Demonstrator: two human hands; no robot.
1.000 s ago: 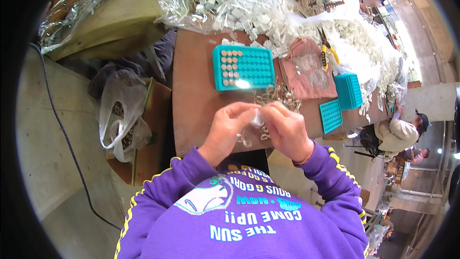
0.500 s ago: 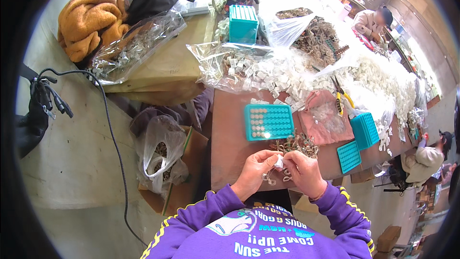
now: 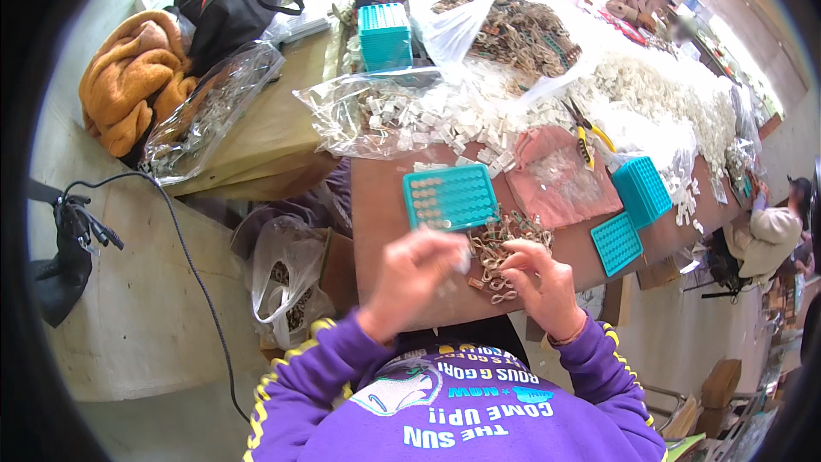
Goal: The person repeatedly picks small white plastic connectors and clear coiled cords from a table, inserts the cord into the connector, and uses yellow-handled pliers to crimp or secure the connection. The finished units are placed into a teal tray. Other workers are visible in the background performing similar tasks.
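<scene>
My left hand (image 3: 412, 278) is smeared by motion above the front of the brown table. A small white piece (image 3: 465, 260), also blurred, shows at its fingertips. Close by on the right, my right hand (image 3: 546, 287) has its fingers bent and thumb apart, beside a pile of tan looped cords (image 3: 505, 248); nothing distinct shows between the fingers. Just beyond my left hand lies a teal tray (image 3: 466, 197) with rows of round hollows. Pale round pieces (image 3: 425, 193) fill several hollows on its left side.
A pink cloth (image 3: 560, 184) with clear scraps lies right of the tray, with yellow-handled pliers (image 3: 590, 137) beyond. Stacked teal trays (image 3: 641, 192) and a single teal tray (image 3: 617, 244) sit farther right. White pieces (image 3: 410, 115) heap along the back. Two other people work at right.
My hands have parted from their shared hold on the white piece. The left moved leftward with it; the right stayed near the cords. The whole view shifted slightly.
</scene>
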